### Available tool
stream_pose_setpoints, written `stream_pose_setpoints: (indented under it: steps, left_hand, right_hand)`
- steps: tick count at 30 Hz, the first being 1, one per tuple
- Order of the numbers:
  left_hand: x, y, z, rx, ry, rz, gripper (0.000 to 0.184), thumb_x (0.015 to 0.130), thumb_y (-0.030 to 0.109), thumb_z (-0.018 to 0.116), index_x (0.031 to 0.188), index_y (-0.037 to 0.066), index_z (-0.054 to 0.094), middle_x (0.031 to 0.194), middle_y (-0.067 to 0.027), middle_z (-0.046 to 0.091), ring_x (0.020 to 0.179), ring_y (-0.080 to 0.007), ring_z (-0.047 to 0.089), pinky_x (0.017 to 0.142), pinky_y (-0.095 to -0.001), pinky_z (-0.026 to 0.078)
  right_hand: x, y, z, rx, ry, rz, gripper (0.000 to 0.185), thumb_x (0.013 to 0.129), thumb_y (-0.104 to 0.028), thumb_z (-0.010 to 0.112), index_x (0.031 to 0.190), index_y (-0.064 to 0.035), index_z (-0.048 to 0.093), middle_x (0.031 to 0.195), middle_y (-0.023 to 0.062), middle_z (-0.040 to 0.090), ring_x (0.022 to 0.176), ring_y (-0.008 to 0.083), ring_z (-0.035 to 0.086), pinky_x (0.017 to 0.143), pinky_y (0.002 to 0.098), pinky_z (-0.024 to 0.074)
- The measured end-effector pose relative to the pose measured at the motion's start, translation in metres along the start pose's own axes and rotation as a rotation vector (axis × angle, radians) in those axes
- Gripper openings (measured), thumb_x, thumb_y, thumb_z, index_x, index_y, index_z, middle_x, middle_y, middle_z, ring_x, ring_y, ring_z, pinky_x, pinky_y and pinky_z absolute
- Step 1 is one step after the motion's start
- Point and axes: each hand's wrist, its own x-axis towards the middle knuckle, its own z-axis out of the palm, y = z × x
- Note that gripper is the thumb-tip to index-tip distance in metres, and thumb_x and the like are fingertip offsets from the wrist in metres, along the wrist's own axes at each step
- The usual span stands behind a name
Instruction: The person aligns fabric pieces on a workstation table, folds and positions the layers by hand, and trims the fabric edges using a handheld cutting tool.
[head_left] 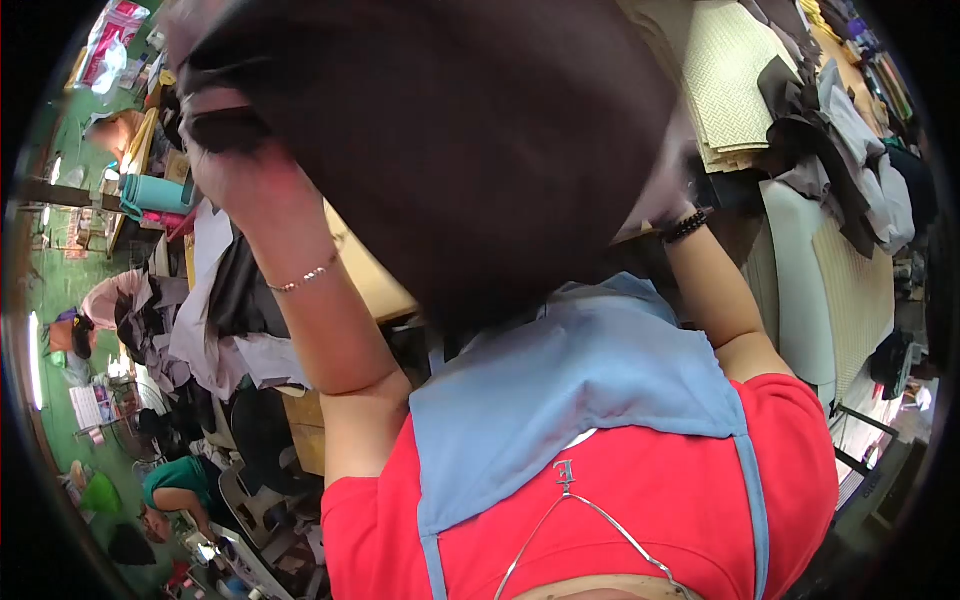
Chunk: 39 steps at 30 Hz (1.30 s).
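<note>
A large dark brown sheet, of fabric or leather (470, 150), is held up close to the camera and fills the upper middle of the view. My left hand (225, 150) is closed on its left side, with a dark fold lying across the hand. At the opposite edge, my right hand (665, 185) grips the sheet, blurred and partly covered by it. The sheet's lower part hangs down in front of my blue apron (580, 370). Whatever lies directly behind the sheet is hidden.
Cream textured sheets (735, 90) are stacked at upper right, near dark and grey scraps (835, 160). More pale and dark pieces (225, 310) hang at left by a teal bottle (155, 195). A person in green (180, 485) bends at lower left beside a chair (250, 505).
</note>
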Motion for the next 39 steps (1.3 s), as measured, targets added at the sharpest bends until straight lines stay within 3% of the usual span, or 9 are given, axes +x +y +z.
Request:
stream_pose_setpoints:
  steps: [6,10,13,18,21,24,29,34,39]
  left_hand:
    - [-0.070,-0.037,-0.075,0.192,0.469,-0.008,0.040,0.103,0.024,0.041,0.128,-0.003,0.055,0.124,-0.0179,0.062,0.114,-0.0284,0.060,0.103,-0.0424,0.047]
    - [-0.149,-0.054,-0.127,0.541,0.675,-0.170,0.048,0.101,0.020,0.051,0.142,-0.003,0.041,0.141,-0.0198,0.050,0.126,-0.0301,0.052,0.109,-0.0417,0.040]
    - [-0.175,-0.076,-0.099,1.459,0.524,0.254,0.055,0.099,0.019,0.056,0.142,-0.009,0.037,0.152,-0.0271,0.033,0.145,-0.0364,0.026,0.120,-0.0459,0.018]
    - [-0.153,-0.084,-0.047,1.259,-0.526,0.278,0.050,0.096,0.022,0.059,0.141,0.003,0.048,0.158,-0.0227,0.027,0.150,-0.0370,0.014,0.118,-0.0538,0.007]
    - [-0.135,-0.103,-0.025,1.185,-0.738,0.055,0.042,0.096,0.030,0.056,0.136,0.018,0.058,0.157,-0.0119,0.035,0.149,-0.0395,0.019,0.114,-0.0640,0.008]
    - [-0.126,-0.118,-0.025,1.221,-1.004,-0.066,0.024,0.094,0.032,0.059,0.107,0.019,0.074,0.147,-0.0082,0.050,0.146,-0.0347,0.029,0.113,-0.0674,0.005]
    - [-0.143,-0.117,-0.053,1.438,-1.030,0.126,0.033,0.090,0.036,0.066,0.069,0.011,0.060,0.076,-0.0019,0.063,0.081,-0.0186,0.064,0.115,-0.0588,0.019]
    - [-0.156,-0.080,-0.067,1.600,-0.967,0.192,0.035,0.085,0.032,0.072,0.064,0.011,0.054,0.059,-0.0005,0.055,0.060,-0.0199,0.056,0.105,-0.0467,0.039]
    - [-0.165,-0.063,-0.063,1.572,-0.867,0.204,0.031,0.085,0.032,0.074,0.066,0.013,0.058,0.059,0.0022,0.057,0.060,-0.0171,0.057,0.101,-0.0444,0.042]
  right_hand:
    - [0.012,-0.039,-0.027,0.891,-0.070,0.294,0.067,0.097,-0.058,0.048,0.141,-0.0075,0.049,0.143,0.0091,0.052,0.126,0.0247,0.053,0.107,0.0373,0.0420]
    - [0.018,-0.023,-0.037,0.177,0.009,0.372,0.065,0.093,-0.053,0.059,0.134,-0.0028,0.054,0.119,0.0124,0.063,0.106,0.0181,0.061,0.092,0.0316,0.0481]
    - [0.014,-0.005,-0.022,-0.481,-0.125,0.123,0.039,0.086,-0.018,0.075,0.121,-0.0064,0.063,0.102,0.0043,0.067,0.094,0.0106,0.061,0.086,0.0265,0.0490]
    - [-0.011,-0.031,0.053,-0.948,-0.083,-0.550,0.020,0.081,-0.008,0.069,0.100,-0.0065,0.069,0.091,0.0133,0.069,0.086,0.0289,0.067,0.077,0.0357,0.0533]
    - [-0.030,-0.032,0.094,-0.940,-0.453,-0.726,0.016,0.077,-0.011,0.066,0.093,-0.0104,0.069,0.084,0.0079,0.067,0.087,0.0247,0.067,0.085,0.0402,0.0500]
    - [-0.046,-0.030,0.109,-0.912,-0.743,-0.587,0.012,0.081,-0.011,0.066,0.093,-0.0118,0.069,0.090,0.0044,0.068,0.093,0.0230,0.065,0.099,0.0413,0.0418]
    - [-0.040,-0.040,0.076,-0.592,-0.625,-0.253,0.026,0.089,-0.028,0.070,0.103,-0.0068,0.067,0.093,0.0124,0.070,0.088,0.0285,0.067,0.084,0.0392,0.0509]
    - [-0.029,-0.031,0.026,-0.714,-0.217,-0.221,0.024,0.091,-0.029,0.066,0.099,-0.0059,0.066,0.088,0.0126,0.070,0.078,0.0265,0.068,0.070,0.0363,0.0528]
    - [-0.033,-0.038,0.037,-0.929,-0.424,0.082,0.038,0.086,-0.041,0.072,0.081,-0.0039,0.070,0.068,0.0119,0.067,0.061,0.0257,0.064,0.061,0.0348,0.0506]
